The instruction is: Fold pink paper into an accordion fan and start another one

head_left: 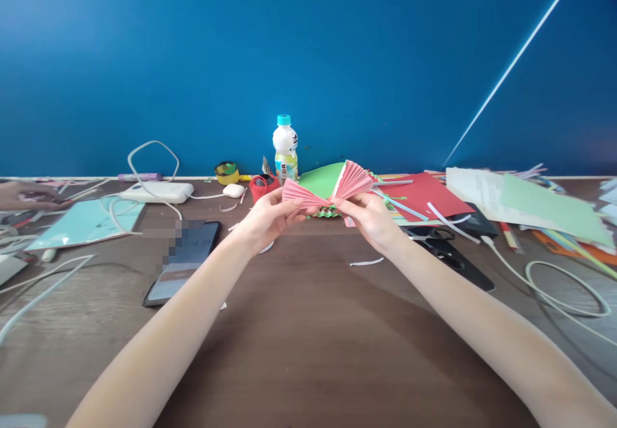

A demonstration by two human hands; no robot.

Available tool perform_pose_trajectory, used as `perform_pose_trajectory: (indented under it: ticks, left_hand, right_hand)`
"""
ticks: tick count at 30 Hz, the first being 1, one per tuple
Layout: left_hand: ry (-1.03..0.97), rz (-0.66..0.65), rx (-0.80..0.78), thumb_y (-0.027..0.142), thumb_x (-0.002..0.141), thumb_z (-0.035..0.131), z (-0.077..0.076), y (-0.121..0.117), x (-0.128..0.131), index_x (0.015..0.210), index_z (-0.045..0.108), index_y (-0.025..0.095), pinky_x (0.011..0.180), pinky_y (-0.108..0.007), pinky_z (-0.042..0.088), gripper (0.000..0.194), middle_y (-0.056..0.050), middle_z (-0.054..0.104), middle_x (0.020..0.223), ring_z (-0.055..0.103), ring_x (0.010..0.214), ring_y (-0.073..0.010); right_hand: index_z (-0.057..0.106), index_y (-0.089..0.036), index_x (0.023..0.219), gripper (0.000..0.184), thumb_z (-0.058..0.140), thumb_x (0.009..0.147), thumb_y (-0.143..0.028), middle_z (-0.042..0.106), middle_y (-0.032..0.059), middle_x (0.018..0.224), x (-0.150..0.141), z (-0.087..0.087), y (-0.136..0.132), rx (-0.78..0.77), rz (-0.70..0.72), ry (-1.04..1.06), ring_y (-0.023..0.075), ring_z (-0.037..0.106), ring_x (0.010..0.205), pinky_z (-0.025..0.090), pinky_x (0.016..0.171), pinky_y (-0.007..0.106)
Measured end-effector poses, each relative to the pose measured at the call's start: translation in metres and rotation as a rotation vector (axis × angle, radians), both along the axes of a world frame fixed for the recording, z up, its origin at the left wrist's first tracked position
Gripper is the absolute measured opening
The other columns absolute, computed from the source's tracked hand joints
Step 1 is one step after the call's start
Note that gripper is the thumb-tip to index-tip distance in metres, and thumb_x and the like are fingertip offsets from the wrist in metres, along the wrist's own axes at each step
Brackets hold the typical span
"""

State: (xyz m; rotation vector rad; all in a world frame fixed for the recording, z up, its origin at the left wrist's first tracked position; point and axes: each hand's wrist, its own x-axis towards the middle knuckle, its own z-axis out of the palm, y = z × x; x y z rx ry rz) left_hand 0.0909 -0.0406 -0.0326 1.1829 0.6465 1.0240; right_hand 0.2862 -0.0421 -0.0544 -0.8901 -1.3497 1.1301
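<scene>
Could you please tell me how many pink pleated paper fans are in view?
2: the left pink fan is at the left hand, and the right pink fan rises above the right hand. More pleated paper may be hidden behind the fingers.

Bright, even light falls on the blue wall (308, 62); soft arm shadows darken the table (299, 364). Glare pales the table's left side. The wide view stretches and blurs toward the edges, and pixel blocks hide part of the phone (180, 270).
</scene>
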Motion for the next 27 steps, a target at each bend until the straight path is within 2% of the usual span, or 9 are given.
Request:
perform_pose_trajectory:
  ticks: [3, 6, 10, 15, 22, 27]
  left_hand:
    - [0.049, 0.155, 0.038, 0.025, 0.068, 0.069, -0.001, -0.002, 0.006, 0.086, 0.061, 0.011, 0.056, -0.016, 0.049, 0.024, -0.008, 0.069, 0.088, 0.065, 0.073, -0.0129]
    - [0.13, 0.234, 0.107, 0.029, 0.069, 0.068, 0.0, -0.004, 0.008, 0.088, 0.058, 0.013, 0.053, -0.017, 0.049, 0.027, -0.007, 0.069, 0.086, 0.066, 0.069, -0.0133]
    - [0.249, 0.255, 0.184, 0.031, 0.071, 0.065, 0.003, -0.008, 0.007, 0.088, 0.057, 0.014, 0.053, -0.018, 0.049, 0.026, -0.005, 0.069, 0.083, 0.066, 0.069, -0.0142]
    - [0.351, 0.247, 0.204, 0.034, 0.074, 0.062, 0.006, -0.011, 0.008, 0.09, 0.055, 0.015, 0.055, -0.02, 0.05, 0.026, -0.006, 0.069, 0.084, 0.066, 0.07, -0.0149]
    - [0.462, 0.308, 0.234, 0.037, 0.071, 0.064, 0.006, -0.011, 0.008, 0.088, 0.056, 0.015, 0.051, -0.021, 0.048, 0.03, -0.006, 0.069, 0.076, 0.065, 0.064, -0.0158]
    - [0.512, 0.293, 0.273, 0.037, 0.071, 0.063, 0.007, -0.013, 0.008, 0.086, 0.058, 0.014, 0.052, -0.023, 0.048, 0.028, -0.007, 0.068, 0.075, 0.063, 0.062, -0.0164]
  right_hand:
    - [0.066, -0.013, 0.071, 0.025, 0.068, 0.066, -0.038, 0.061, 0.0017, 0.067, -0.001, 0.003, -0.005, 0.021, -0.011, -0.077, 0.0109, 0.05, 0.061, 0.037, 0.057, 0.025]
    - [0.066, -0.013, 0.074, 0.028, 0.068, 0.066, -0.04, 0.062, 0.0019, 0.067, -0.002, 0.005, -0.008, 0.047, -0.03, -0.164, 0.0112, 0.051, 0.061, 0.037, 0.056, 0.024]
    - [0.068, -0.012, 0.078, 0.034, 0.066, 0.066, -0.044, 0.066, 0.0043, 0.072, -0.002, 0.006, -0.009, 0.054, -0.043, -0.282, 0.0133, 0.054, 0.064, 0.039, 0.055, 0.025]
    - [0.069, -0.013, 0.079, 0.033, 0.064, 0.068, -0.044, 0.068, 0.0058, 0.076, -0.001, 0.008, -0.01, 0.072, -0.034, -0.351, 0.0159, 0.058, 0.068, 0.041, 0.057, 0.026]
    - [0.069, -0.012, 0.076, 0.031, 0.065, 0.067, -0.042, 0.069, 0.0072, 0.079, -0.003, 0.011, -0.014, 0.081, -0.005, -0.4, 0.02, 0.062, 0.075, 0.046, 0.067, 0.032]
    - [0.069, -0.013, 0.078, 0.027, 0.065, 0.069, -0.039, 0.069, 0.0069, 0.081, -0.002, 0.008, -0.011, 0.102, 0.033, -0.409, 0.0204, 0.062, 0.076, 0.046, 0.069, 0.033]
